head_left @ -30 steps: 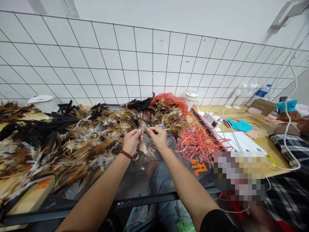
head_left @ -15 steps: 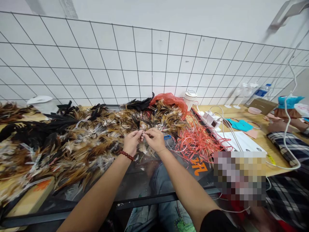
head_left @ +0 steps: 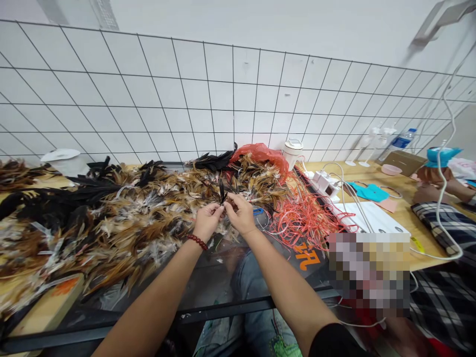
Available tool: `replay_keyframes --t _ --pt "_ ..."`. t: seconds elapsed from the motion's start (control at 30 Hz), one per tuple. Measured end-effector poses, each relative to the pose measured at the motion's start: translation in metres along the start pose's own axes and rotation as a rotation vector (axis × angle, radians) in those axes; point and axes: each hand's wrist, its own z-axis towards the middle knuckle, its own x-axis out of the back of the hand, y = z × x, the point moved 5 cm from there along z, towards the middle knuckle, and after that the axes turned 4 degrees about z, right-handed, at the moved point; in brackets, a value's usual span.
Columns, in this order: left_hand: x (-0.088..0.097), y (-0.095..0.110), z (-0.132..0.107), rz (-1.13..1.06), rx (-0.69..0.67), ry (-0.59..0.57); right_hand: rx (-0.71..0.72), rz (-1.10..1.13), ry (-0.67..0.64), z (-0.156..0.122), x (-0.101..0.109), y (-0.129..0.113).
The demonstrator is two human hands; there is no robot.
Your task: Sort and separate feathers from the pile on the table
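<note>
My left hand (head_left: pixel 207 221) and my right hand (head_left: pixel 241 214) meet fingertip to fingertip over a big heap of brown, black and white feathers (head_left: pixel 122 213). Both hands are closed in a pinch on a small dark feather (head_left: pixel 222 193) that stands up between them. A band of dark red beads (head_left: pixel 197 241) circles my left wrist. A tangle of pink-red cords (head_left: pixel 307 215) lies just right of my right hand, with a small blue clip (head_left: pixel 257 211) beside it.
A red plastic bag (head_left: pixel 260 152), a white cup (head_left: pixel 293 151) and a white power strip (head_left: pixel 325 182) sit behind the cords. White cables (head_left: pixel 442 198) cross the wooden table (head_left: pixel 405 208). Another person's hand (head_left: pixel 427 193) and checked sleeve are at the right. A wire grid (head_left: pixel 208 99) backs the bench.
My hands drew together from slightly apart, shifted a little, and now a small dark feather is raised upright between the fingertips. The person's hand at the right has moved.
</note>
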Motion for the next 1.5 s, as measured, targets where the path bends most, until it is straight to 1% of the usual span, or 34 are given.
replay_keyframes --t 0.1,0.2,0.27,0.37,0.47,0.57,0.63,0.7,0.93,1.03,1.13,1.23,1.37,1.4,1.43,1.5 --pt "0.000 0.002 -0.001 0.027 0.004 -0.008 -0.001 0.012 -0.009 0.000 0.001 -0.001" --pt "0.000 0.005 -0.002 0.060 -0.039 -0.010 -0.008 0.013 0.023 0.000 0.003 -0.003" --pt "0.000 0.006 -0.003 0.066 -0.056 -0.010 0.004 0.025 0.016 0.001 0.004 -0.005" --pt "0.000 0.003 -0.002 0.052 -0.020 -0.006 -0.001 0.064 0.000 0.002 0.004 -0.006" --pt "0.002 0.000 0.000 -0.020 0.012 0.027 -0.047 0.104 0.024 0.002 0.005 -0.002" --pt "0.006 -0.001 0.002 -0.158 0.041 0.086 -0.085 0.104 0.034 0.001 0.003 0.004" --pt "0.007 -0.002 0.003 -0.228 0.056 0.101 -0.100 0.112 0.015 0.000 0.001 0.007" --pt "0.007 -0.001 0.004 -0.248 0.056 0.095 -0.116 0.139 -0.012 -0.001 -0.003 0.010" --pt "0.009 0.000 0.003 -0.105 -0.015 0.132 -0.302 0.296 -0.075 -0.003 -0.013 0.024" --pt "0.007 0.005 0.001 -0.050 -0.061 0.092 -0.327 0.283 -0.117 -0.003 -0.014 0.025" --pt "0.003 0.008 0.000 -0.050 -0.095 0.057 -0.324 0.255 -0.141 -0.003 -0.014 0.023" --pt "0.003 0.008 -0.001 -0.086 -0.073 0.070 -0.321 0.281 -0.188 -0.004 -0.017 0.022" --pt "0.004 0.008 -0.002 -0.125 -0.028 0.087 -0.366 0.395 -0.310 -0.006 -0.027 0.022" --pt "0.004 0.008 -0.002 -0.137 -0.021 0.085 -0.374 0.417 -0.321 -0.006 -0.028 0.022" --pt "0.004 0.008 -0.002 -0.158 -0.011 0.085 -0.380 0.423 -0.309 -0.005 -0.028 0.023" --pt "0.005 0.007 -0.002 -0.227 0.027 0.093 -0.390 0.397 -0.235 -0.003 -0.024 0.024"
